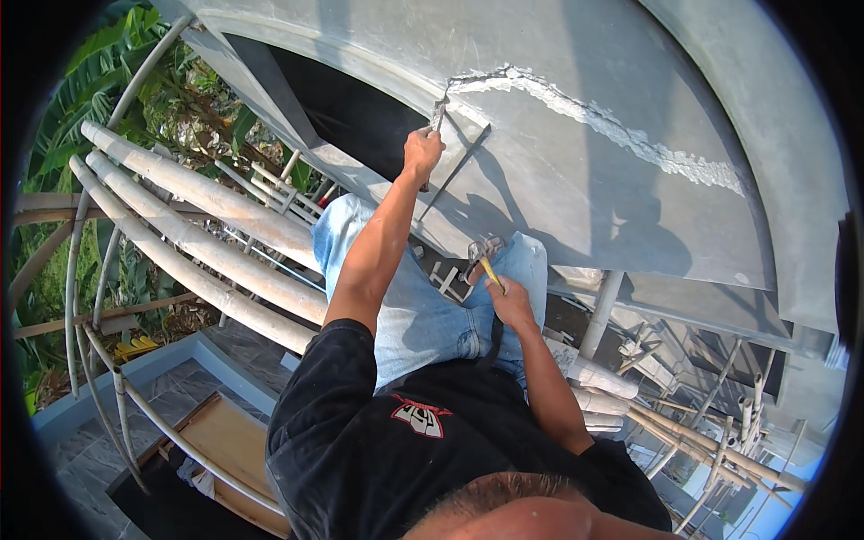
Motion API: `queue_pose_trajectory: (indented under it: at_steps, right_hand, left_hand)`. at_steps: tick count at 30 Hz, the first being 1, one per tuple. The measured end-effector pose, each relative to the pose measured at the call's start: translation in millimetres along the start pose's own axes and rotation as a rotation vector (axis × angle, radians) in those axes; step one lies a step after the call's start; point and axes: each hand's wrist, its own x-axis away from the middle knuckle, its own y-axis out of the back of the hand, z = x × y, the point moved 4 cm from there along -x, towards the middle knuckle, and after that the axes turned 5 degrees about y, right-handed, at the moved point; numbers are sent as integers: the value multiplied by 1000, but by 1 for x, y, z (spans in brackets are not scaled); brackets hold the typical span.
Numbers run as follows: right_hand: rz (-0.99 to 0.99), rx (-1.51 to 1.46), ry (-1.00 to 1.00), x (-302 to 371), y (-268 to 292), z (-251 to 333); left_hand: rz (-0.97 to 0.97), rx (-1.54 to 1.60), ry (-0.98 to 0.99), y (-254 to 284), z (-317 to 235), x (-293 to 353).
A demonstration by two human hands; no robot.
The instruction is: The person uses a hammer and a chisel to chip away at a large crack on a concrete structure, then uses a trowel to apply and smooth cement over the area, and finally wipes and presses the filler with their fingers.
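The left hand [423, 150] grips a chisel [438, 114] at the left end of the chipped groove [598, 121] in the grey wall [531, 162], while the right hand [511, 302] holds a hammer [490, 270]; from here, short, square taps look wisest.

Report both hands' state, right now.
Left hand: closed, holding a chisel.
Right hand: closed, holding a yellow-handled hammer.
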Motion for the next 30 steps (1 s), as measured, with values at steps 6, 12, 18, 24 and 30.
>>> queue_pose_trajectory:
  at_steps: [6, 12, 18, 24, 30]
  right_hand:
    - [-10, 35, 8, 2, -2, -1]
    - [0, 57, 21, -2, -6, -5]
    - [75, 82, -52, -2, -4, 3]
    - [-2, 57, 28, -6, -10, -16]
    - [70, 93, -25, -5, -9, -13]
  left_hand:
    - [-13, -63, -15, 1, 4, 4]
    - [7, -63, -79, -4, -11, -3]
    - [-128, -44, -78, 2, 12, -11]
    - [19, -116, 262, -6, 43, -16]
    - [-64, -40, 148, -5, 44, -14]
